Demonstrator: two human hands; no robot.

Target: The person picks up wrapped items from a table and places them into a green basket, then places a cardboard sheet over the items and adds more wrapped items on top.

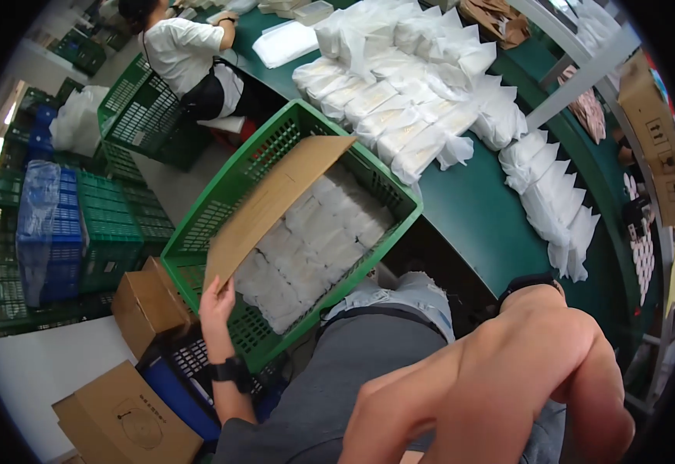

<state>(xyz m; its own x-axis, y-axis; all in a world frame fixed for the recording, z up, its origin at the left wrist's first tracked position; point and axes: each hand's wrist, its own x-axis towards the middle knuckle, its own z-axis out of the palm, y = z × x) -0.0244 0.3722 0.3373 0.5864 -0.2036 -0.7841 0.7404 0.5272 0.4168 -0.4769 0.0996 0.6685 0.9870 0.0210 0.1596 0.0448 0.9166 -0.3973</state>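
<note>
Green crates and blue crates (pixel 51 232) stacked along the left wall frame a packing room, with a long green table (pixel 476 216) running from the far side to the near right. Rows of white sealed bags (pixel 407 100) cover the table's far half, and another person (pixel 186 54) sits working at its far end.

Between the wearer's knees and the table stands a green plastic crate (pixel 229 193), partly filled with white packets (pixel 306 240). The left hand (pixel 215 305) pinches the near edge of a brown cardboard sheet (pixel 271 205), fingers closed on it, and the sheet leans tilted over the packets with its far end against the crate's far rim. The right hand (pixel 569 371) sits close under the camera, near the table edge; whether its fingers are spread or curled I cannot tell, and nothing shows in it.

Held by one corner only, the sheet could likely twist or slide sideways, catching on the rim or crumpling the top packets.
</note>
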